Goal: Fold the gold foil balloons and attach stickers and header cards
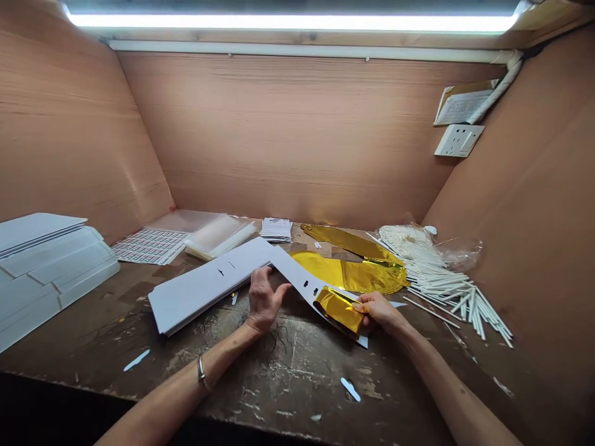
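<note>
Gold foil bunched on the end of a white card strip (304,286), both hands on it

Pretty simple setup: the right hand (379,311) is closed in a pinch on the gold foil (338,311) right at the strip's lower end, and the left hand (264,300) has its fingers curled around the strip's edge, half closed, bracelet (201,370) on that wrist. Behind the strip, a bigger gold foil piece (353,274) lies on the scarred tabletop (283,378). Left of the strip sits a stack of white card (204,286), with flat white boxes (51,279) further out. Off to the right is a pile of white sticks (441,286). Beyond it are label sheets (149,246) and clear plastic sleeves (218,236).
</note>
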The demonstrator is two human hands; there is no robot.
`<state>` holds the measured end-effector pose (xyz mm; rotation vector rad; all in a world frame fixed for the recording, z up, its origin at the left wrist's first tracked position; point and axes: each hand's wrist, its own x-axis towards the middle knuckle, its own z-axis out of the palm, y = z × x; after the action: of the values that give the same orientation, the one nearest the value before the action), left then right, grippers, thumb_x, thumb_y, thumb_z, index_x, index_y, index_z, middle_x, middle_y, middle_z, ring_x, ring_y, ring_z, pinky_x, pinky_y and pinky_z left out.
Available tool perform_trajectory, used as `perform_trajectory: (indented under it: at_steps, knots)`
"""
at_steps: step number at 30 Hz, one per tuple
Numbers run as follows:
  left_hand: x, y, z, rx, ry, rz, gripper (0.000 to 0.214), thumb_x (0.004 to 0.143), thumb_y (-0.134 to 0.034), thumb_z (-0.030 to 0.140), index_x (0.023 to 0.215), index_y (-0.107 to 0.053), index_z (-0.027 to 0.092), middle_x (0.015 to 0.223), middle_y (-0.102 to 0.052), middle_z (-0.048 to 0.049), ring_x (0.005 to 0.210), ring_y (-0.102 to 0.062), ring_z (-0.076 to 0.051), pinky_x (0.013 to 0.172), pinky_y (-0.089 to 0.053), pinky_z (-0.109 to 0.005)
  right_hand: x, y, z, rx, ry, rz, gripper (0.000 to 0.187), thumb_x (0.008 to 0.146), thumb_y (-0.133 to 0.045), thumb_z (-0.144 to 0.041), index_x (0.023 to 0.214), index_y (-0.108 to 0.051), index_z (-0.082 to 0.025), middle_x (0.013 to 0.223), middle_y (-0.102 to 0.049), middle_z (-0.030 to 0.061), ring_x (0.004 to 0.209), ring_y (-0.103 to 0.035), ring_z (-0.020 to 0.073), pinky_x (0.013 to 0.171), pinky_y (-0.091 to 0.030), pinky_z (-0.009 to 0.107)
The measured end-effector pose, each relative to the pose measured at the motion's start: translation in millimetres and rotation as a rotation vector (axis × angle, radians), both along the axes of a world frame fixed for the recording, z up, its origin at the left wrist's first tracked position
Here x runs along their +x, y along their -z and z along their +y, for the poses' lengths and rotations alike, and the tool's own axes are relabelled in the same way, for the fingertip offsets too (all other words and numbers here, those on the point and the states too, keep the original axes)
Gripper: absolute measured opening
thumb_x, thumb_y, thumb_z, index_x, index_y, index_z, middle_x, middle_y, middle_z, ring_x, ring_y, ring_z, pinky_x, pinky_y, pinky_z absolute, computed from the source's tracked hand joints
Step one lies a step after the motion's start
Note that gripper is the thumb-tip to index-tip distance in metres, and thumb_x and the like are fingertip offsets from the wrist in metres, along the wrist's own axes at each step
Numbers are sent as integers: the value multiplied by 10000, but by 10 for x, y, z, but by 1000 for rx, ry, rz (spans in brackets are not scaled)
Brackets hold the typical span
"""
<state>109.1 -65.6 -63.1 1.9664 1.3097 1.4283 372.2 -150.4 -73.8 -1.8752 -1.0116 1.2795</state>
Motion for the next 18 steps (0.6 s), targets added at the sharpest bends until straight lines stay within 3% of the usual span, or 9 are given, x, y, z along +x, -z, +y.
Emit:
perform_trajectory:
  at_steps: [2,4,7,9,12,18]
  knots:
    - [83,-2,31,-248,57,-403,473,735,-562,453,1068,-439,140,1065,-561,-136,962,-553,-239,823,-447,-414,20,6,2,5,-11,4,177,657,-574,-306,567,-501,-172,307,-442,-58,268,-356,60,306,-257,166]
    - [199,24,46,-431,204,-716,455,783,-475,498,1070,-442,145,1070,-575,-126,926,-580,-207,790,-470,-370,30,30,-1,15,-16,5,176,664,-567,-314,580,-495,-177,302,-432,-63,261,-356,66,301,-268,171]
    - [384,106,75,-513,288,-926,443,740,-556,465,1025,-493,133,1070,-591,-121,932,-582,-193,808,-466,-326,21,49,-9,8,-13,9,169,675,-556,-315,596,-490,-181,293,-421,-66,247,-346,70,293,-283,178]
    - [479,172,106,-487,232,-912,424,702,-612,410,1000,-522,123,1064,-600,-113,930,-582,-189,825,-458,-311,7,26,-11,-4,-13,24,162,684,-549,-308,603,-490,-181,288,-418,-67,239,-342,69,292,-288,178]
    - [542,229,134,-412,188,-747,373,744,-560,388,993,-542,110,1041,-613,-107,908,-586,-189,821,-457,-308,-2,-43,9,-23,-26,-47,163,687,-561,-298,597,-500,-177,286,-432,-56,232,-351,69,290,-284,171]
    - [517,97,-8,-258,285,-343,349,851,-386,363,1061,-518,118,994,-620,-98,893,-579,-194,784,-462,-289,31,-100,113,-26,-23,-241,155,682,-551,-240,552,-509,-168,280,-431,-40,235,-368,81,289,-292,177]
